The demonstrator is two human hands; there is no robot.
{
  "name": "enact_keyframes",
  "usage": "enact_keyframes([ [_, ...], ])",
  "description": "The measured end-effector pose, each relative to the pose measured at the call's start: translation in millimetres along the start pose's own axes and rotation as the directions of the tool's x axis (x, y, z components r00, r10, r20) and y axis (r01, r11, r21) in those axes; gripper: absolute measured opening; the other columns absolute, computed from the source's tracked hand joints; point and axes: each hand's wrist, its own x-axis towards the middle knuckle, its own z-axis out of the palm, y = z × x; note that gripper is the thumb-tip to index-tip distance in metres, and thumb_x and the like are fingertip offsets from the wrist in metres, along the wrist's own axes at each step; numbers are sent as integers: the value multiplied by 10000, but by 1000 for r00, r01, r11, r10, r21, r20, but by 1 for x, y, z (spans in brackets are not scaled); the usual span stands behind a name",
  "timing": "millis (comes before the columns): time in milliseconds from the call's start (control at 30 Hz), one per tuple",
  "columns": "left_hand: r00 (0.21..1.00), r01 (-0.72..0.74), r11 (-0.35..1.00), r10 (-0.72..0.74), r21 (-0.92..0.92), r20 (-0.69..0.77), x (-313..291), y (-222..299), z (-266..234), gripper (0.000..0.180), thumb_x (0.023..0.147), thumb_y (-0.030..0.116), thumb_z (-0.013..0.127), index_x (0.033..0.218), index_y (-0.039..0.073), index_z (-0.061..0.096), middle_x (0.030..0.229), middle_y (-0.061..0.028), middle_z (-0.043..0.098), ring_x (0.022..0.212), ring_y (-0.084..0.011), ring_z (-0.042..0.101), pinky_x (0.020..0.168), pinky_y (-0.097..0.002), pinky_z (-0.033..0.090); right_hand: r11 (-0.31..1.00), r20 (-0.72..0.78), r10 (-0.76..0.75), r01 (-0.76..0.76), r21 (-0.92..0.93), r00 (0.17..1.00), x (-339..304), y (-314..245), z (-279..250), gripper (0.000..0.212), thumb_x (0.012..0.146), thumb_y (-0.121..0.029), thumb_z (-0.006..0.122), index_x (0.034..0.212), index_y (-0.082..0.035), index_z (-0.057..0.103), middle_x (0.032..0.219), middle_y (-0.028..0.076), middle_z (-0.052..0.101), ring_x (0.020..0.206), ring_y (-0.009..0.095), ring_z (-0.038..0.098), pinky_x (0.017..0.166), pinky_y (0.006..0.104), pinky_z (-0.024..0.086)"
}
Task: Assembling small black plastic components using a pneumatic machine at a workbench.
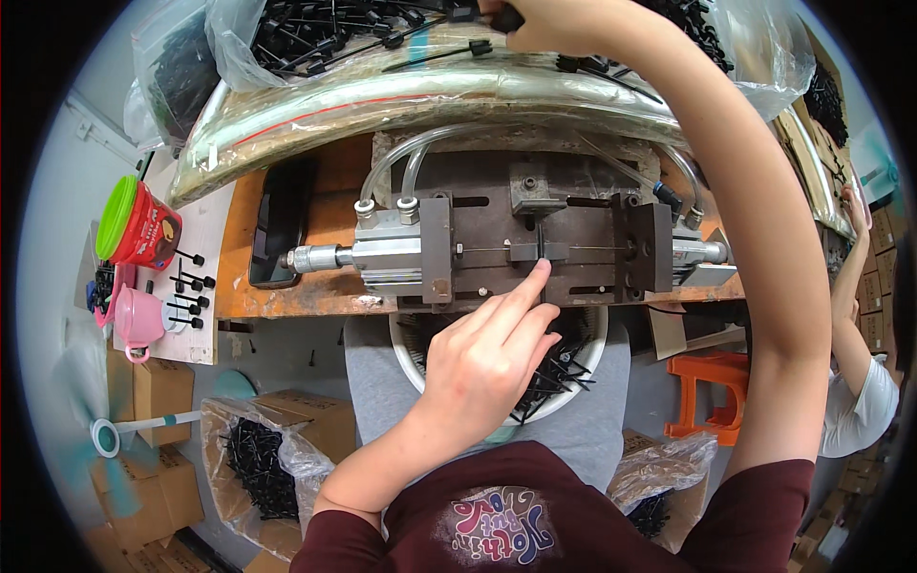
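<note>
My left hand [482, 358] reaches over the metal clamping fixture [487, 272], its index finger stretched out. That fingertip touches a thin black part [542, 239] standing in the small block at the fixture's middle; the other fingers are loosely bent. Up at the far edge, my right hand [554, 24] is closed around a black knob-headed plastic part [506, 17], partly cut off by the picture's edge. Beside it lies a heap of similar black stemmed parts [315, 33] on a plastic-covered surface. A white basket [406, 358] with more black parts sits between my legs, below the fixture.
Air cylinders [387, 253] with clear hoses [420, 148] flank the fixture. At left are a phone [279, 224], a red tub [143, 224] and a pink cup [140, 315]. Bagged boxes [287, 420], a fan [105, 437] and an orange stool [709, 387] stand below. Another person [855, 392] is at right.
</note>
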Motion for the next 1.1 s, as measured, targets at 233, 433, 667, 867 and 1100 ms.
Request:
enact_keyframes([
  [233, 999, -35, 988, 33, 149, 21, 10, -2, 4, 229, 718, 115, 812, 890, 29, 689, 1272, -153, 669, 711, -221, 692, 656, -304, 545, 867, -194, 305, -187, 463, 932, -22, 14, -32, 192, 795, -93, 768, 916, 29, 681, 783, 131, 680, 696, 197, 650, 671, 329, 533],
  [433, 999, -32, 991, 29, 133, 19, 10, -5, 7, 228, 719, 138, 819, 887, 46, 696, 1242, -129, 690, 617, -201, 662, 598, -274, 523, 460, -233, 556, -62, 886, 798, -42, 51, -19, 96, 871, -55, 737, 949, -17, 698, 799, 38, 680, 702, 116, 648, 657, 239, 541],
  [667, 999, -40, 988, 40, 151, 3, 8, -7, 5, 229, 723, 144, 820, 891, 52, 696, 1245, -117, 691, 583, -190, 640, 576, -267, 515, 144, -222, 716, 171, 975, 662, -81, 17, -16, 80, 897, -37, 718, 959, -26, 669, 870, 66, 691, 762, 110, 673, 686, 205, 573],
  [867, 998, -52, 998, 52, -20, 40, 0, -8, -4, 266, 722, 121, 831, 941, 41, 704, 1246, -141, 687, 634, -171, 675, 591, -264, 540, 142, -279, 654, 248, 958, 704, -145, -31, 14, 253, 933, -65, 670, 1173, 6, 635, 1188, 142, 669, 759, 82, 593, 743, 204, 499],
  [1100, 897, 362, 418, -399, -833, 189, 3, 9, -40, 488, 797, -81, 738, 1251, -115, 564, 1190, -260, 657, 822, -218, 725, 668, -286, 608, -171, -76, 668, 252, 952, 740, -199, -109, 46, 203, 868, 33, 705, 1057, 19, 633, 1071, 166, 698, 715, 127, 662, 620, 243, 553],
])
